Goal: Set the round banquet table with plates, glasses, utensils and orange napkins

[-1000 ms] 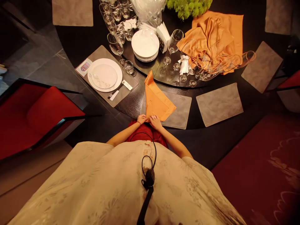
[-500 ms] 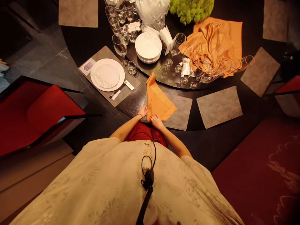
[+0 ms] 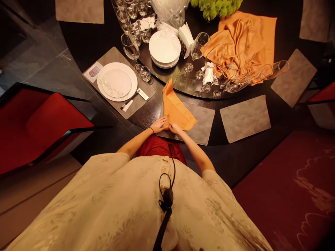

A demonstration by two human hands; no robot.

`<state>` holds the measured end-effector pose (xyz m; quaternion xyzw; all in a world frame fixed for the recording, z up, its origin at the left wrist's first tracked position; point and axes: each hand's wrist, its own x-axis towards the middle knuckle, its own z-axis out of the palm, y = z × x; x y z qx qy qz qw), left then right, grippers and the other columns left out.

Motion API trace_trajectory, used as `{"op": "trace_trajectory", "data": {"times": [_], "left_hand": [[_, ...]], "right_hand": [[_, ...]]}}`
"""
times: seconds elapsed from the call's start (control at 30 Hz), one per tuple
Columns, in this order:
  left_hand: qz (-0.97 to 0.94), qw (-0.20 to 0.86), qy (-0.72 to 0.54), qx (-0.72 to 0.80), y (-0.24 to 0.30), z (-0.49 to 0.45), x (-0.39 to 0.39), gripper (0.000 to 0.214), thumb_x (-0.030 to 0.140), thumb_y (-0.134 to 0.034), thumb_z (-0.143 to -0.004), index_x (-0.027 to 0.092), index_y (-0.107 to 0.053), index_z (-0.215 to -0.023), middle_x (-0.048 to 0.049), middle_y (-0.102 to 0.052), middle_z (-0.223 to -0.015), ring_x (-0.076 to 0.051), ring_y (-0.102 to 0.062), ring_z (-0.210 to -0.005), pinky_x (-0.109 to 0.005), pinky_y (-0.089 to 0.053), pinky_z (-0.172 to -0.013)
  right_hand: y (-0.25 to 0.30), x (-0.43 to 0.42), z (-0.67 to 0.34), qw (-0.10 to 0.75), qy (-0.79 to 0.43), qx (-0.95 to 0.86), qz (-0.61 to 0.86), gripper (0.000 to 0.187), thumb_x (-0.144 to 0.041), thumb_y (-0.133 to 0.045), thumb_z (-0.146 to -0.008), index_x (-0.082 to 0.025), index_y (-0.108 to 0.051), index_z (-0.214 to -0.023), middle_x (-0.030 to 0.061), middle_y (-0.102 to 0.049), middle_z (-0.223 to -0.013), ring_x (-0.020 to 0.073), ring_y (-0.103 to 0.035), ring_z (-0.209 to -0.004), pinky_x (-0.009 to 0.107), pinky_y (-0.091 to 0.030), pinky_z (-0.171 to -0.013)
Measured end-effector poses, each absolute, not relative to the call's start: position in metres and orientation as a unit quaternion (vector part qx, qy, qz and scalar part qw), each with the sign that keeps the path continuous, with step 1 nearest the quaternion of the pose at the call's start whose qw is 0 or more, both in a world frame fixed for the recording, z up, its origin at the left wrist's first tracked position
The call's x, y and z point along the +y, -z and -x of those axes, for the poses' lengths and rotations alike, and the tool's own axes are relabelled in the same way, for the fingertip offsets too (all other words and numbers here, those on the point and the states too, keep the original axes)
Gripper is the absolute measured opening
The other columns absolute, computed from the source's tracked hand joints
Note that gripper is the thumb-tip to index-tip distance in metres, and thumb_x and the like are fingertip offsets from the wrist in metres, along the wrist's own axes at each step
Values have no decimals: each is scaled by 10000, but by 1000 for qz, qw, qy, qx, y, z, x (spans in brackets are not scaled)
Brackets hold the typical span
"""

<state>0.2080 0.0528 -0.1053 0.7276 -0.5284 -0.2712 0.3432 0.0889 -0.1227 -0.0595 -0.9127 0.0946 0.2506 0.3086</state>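
Near the curved edge of the dark worktop (image 3: pixel 145 112), the folded orange napkin (image 3: pixel 178 111) lies across the gray placemat (image 3: pixel 202 123) in front of the person; its near edge sits farther in than half a second ago, so the fold seems to have been turned up a little more. The left hand (image 3: pixel 158 124), curled at the napkin's side then, now lies flatter over its near left corner, fingers nearly straight and pressing rather than gripping. The right hand (image 3: pixel 174 128) has its fingers bent at the near edge; whether it pinches the cloth I cannot tell. Counting from the largest down: two red chairs, one at the left (image 3: pixel 47 129) and one partly cut off at the right; one heap of orange cloth (image 3: pixel 240 38), its pieces not countable; six placemats; one stack of white plates (image 3: pixel 164 47), plus a large plate (image 3: pixel 134 82) with a smaller plate (image 3: pixel 116 82) on it; many overlapping glasses, too crowded to count; and one printed card (image 3: pixel 94 72).
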Motion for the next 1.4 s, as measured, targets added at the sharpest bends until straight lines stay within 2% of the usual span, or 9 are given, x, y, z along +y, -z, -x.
{"op": "trace_trajectory", "data": {"times": [0.1, 0.23, 0.37, 0.57, 0.73, 0.87, 1.07, 1.27, 1.4], "left_hand": [[-721, 397, 296, -484, 111, -197, 55, 622, 430, -593, -892, 115, -502, -1420, -172, -427, -1529, -280, -260, -1498, -466, -261, -1228], [-755, 478, 302, -332, 117, -164, 39, 614, 336, -394, -971, 87, -325, -1528, -179, -349, -1575, -231, -232, -1508, -441, -211, -1247], [-783, 533, 269, -176, 120, -130, 15, 622, 267, -351, -970, 93, -250, -1559, -151, -275, -1614, -214, -161, -1523, -425, -176, -1259], [-780, 541, 266, -167, 121, -123, 13, 597, 173, -353, -944, 175, -328, -1541, -86, -360, -1586, -187, -212, -1514, -418, -207, -1257], [-794, 501, 251, -236, 118, -144, 27, 537, 154, -385, -923, 149, -450, -1457, -134, -476, -1496, -218, -366, -1449, -451, -282, -1228], [-808, 458, 233, -289, 114, -169, 36, 439, 181, -431, -919, 124, -568, -1333, -157, -590, -1360, -241, -493, -1335, -448, -374, -1169], [-800, 477, 265, -250, 109, -186, 32, 315, 194, -514, -903, 144, -654, -1181, -126, -688, -1198, -218, -627, -1151, -393, -518, -1027], [-808, 521, 266, -61, 107, -185, 9, 282, 228, -567, -904, 104, -679, -1131, -162, -715, -1138, -218, -705, -1030, -391, -573, -940], [-819, 514, 253, -19, 98, -180, 10, 269, 254, -559, -916, 112, -721, -1076, -154, -735, -1108, -248, -716, -1007, -428, -561, -965]], "right_hand": [[73, -127, -101, 330, -253, 112, 902, 208, -193, -480, -944, -131, -641, -1060, 127, -720, -1020, 209, -655, -867, 278, -466, -788], [86, -126, -97, 370, -200, 132, 898, 188, -217, -496, -919, -136, -612, -1044, 90, -703, -913, 188, -622, -771, 282, -469, -751], [85, -124, -84, 422, -144, 125, 886, 187, -243, -461, -935, -132, -580, -1029, 67, -668, -856, 173, -599, -735, 270, -466, -717], [68, -132, -80, 279, -124, -87, 948, 269, -343, -496, -954, -136, -618, -1073, 160, -630, -1116, 255, -556, -1008, 396, -432, -926], [61, -131, -84, 184, -140, -183, 956, 315, -206, -456, -949, -110, -613, -1205, 171, -627, -1177, 277, -506, -1145, 476, -299, -1111], [64, -126, -96, 204, -171, -139, 954, 333, -218, -496, -923, -84, -621, -1201, 196, -629, -1193, 304, -503, -1162, 475, -356, -1065], [68, -134, -121, 288, -150, 35, 945, 335, -186, -404, -960, -101, -552, -1248, 159, -627, -1156, 256, -560, -1049, 394, -442, -949], [60, -147, -117, 222, -161, -73, 959, 279, -259, -533, -950, -131, -608, -1186, 171, -594, -1208, 286, -499, -1157, 444, -377, -1053], [59, -140, -116, 226, -188, -48, 955, 302, -171, -418, -976, -122, -615, -1201, 163, -630, -1147, 249, -551, -1098, 383, -426, -999]]}}
